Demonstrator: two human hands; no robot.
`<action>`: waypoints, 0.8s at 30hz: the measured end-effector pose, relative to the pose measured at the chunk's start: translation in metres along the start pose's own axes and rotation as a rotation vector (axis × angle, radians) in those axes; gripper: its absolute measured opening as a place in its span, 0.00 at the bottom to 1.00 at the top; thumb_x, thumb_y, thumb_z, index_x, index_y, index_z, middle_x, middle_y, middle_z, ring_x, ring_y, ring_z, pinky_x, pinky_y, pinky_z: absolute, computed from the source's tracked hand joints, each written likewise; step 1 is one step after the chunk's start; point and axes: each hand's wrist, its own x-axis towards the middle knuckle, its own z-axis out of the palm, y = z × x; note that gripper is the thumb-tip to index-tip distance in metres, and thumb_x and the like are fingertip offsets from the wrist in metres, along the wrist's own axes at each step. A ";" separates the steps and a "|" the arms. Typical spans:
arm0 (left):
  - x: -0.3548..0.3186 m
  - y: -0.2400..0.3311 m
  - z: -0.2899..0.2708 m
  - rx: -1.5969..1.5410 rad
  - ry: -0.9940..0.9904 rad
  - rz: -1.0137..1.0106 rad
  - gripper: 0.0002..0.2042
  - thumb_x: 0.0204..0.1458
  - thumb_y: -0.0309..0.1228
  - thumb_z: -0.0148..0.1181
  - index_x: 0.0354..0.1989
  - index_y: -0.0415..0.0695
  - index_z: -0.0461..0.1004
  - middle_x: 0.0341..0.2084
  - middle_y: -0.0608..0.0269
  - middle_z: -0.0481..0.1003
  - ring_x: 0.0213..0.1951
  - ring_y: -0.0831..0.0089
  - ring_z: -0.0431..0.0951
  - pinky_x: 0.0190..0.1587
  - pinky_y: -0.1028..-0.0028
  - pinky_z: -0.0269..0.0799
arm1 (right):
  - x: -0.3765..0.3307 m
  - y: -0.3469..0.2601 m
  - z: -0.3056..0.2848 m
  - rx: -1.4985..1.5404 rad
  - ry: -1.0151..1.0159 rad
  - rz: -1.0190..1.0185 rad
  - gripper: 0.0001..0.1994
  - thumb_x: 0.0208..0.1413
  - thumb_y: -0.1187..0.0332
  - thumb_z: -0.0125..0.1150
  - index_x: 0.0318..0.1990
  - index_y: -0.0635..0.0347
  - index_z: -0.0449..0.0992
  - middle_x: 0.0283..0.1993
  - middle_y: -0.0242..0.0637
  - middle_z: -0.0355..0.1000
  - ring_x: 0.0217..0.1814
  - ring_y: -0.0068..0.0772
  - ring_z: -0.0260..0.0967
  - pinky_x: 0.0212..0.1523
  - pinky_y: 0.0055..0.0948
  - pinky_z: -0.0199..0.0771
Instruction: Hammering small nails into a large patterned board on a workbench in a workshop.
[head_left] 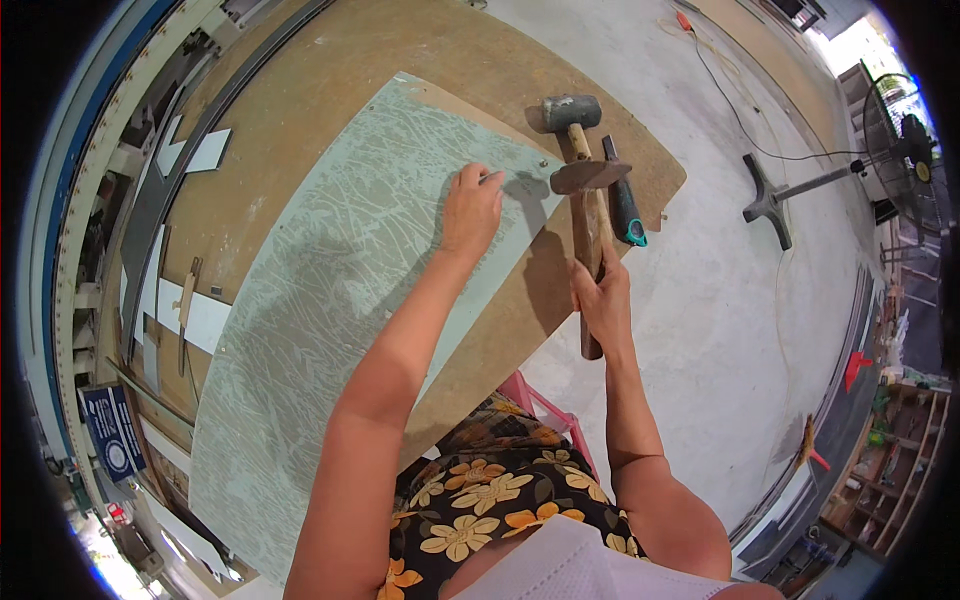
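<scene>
My right hand (606,300) grips the wooden handle of a hammer (590,178). The hammer's broad, brownish metal head is raised over the right edge of a pale green sheet (340,215) with a branching line pattern. On that sheet rests my left hand (472,212), its fingers pinched around a small, thin metal piece (492,177) whose kind I cannot make out. A mallet (571,113) with a dark, thick head lies beyond the hammer. Beside it is a dark tool with a teal end (627,212). A small metal stud (544,162) shows near the sheet's far right corner.
The brown worktable (480,50) carries the sheet, with white offcuts (209,150) and strips at its left. A standing fan (905,150) is at the right on the grey floor (710,330), its cable trailing away. A wooden compartment rack (895,465) stands at the lower right.
</scene>
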 end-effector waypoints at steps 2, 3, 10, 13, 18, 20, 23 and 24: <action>-0.003 -0.001 -0.001 0.023 0.016 0.013 0.16 0.48 0.23 0.64 0.47 0.43 0.77 0.46 0.55 0.69 0.49 0.54 0.70 0.51 0.62 0.69 | 0.008 -0.003 0.007 -0.027 0.034 0.023 0.24 0.58 0.72 0.60 0.61 0.67 0.66 0.23 0.30 0.67 0.19 0.19 0.62 0.20 0.24 0.63; -0.002 -0.001 0.000 0.017 0.007 0.009 0.15 0.49 0.23 0.63 0.47 0.42 0.77 0.46 0.54 0.69 0.49 0.53 0.70 0.51 0.61 0.70 | 0.013 0.001 0.009 -0.036 0.030 0.019 0.24 0.58 0.72 0.60 0.61 0.67 0.66 0.23 0.30 0.67 0.19 0.19 0.62 0.20 0.24 0.63; -0.005 -0.004 0.003 0.017 0.036 0.023 0.13 0.52 0.25 0.60 0.47 0.41 0.77 0.46 0.52 0.69 0.49 0.53 0.71 0.51 0.60 0.71 | 0.049 0.007 0.021 -0.121 0.031 -0.020 0.22 0.58 0.72 0.60 0.59 0.67 0.67 0.24 0.33 0.68 0.18 0.22 0.63 0.19 0.25 0.64; -0.003 -0.003 0.003 0.013 -0.008 -0.016 0.17 0.49 0.23 0.62 0.49 0.42 0.77 0.48 0.54 0.68 0.50 0.53 0.69 0.54 0.61 0.68 | 0.052 0.003 0.018 -0.090 0.018 -0.040 0.18 0.59 0.71 0.59 0.55 0.66 0.68 0.22 0.30 0.66 0.17 0.20 0.61 0.17 0.23 0.62; -0.004 -0.002 0.002 -0.010 -0.005 -0.035 0.17 0.49 0.23 0.62 0.50 0.42 0.77 0.48 0.53 0.68 0.51 0.53 0.69 0.54 0.61 0.68 | 0.049 0.010 0.018 -0.087 0.044 -0.042 0.21 0.58 0.71 0.60 0.58 0.67 0.67 0.24 0.33 0.67 0.18 0.21 0.63 0.18 0.25 0.64; -0.004 0.003 0.004 -0.021 -0.004 -0.036 0.17 0.48 0.22 0.62 0.50 0.41 0.77 0.48 0.53 0.68 0.51 0.53 0.69 0.54 0.61 0.68 | 0.054 0.018 0.016 -0.152 0.027 -0.071 0.21 0.59 0.71 0.60 0.58 0.67 0.67 0.24 0.33 0.67 0.18 0.22 0.63 0.18 0.25 0.64; -0.007 -0.002 0.002 0.016 0.007 -0.025 0.17 0.49 0.22 0.61 0.50 0.41 0.77 0.49 0.52 0.68 0.51 0.52 0.69 0.54 0.61 0.68 | 0.055 0.009 0.018 -0.129 0.003 -0.024 0.21 0.59 0.70 0.60 0.58 0.67 0.67 0.23 0.33 0.67 0.18 0.22 0.64 0.18 0.25 0.64; -0.006 -0.001 0.002 0.001 -0.007 -0.036 0.17 0.49 0.22 0.61 0.50 0.41 0.76 0.49 0.52 0.68 0.51 0.52 0.69 0.54 0.60 0.68 | 0.054 0.008 0.019 -0.129 -0.002 -0.029 0.21 0.59 0.70 0.60 0.58 0.67 0.67 0.23 0.33 0.67 0.18 0.22 0.64 0.18 0.25 0.64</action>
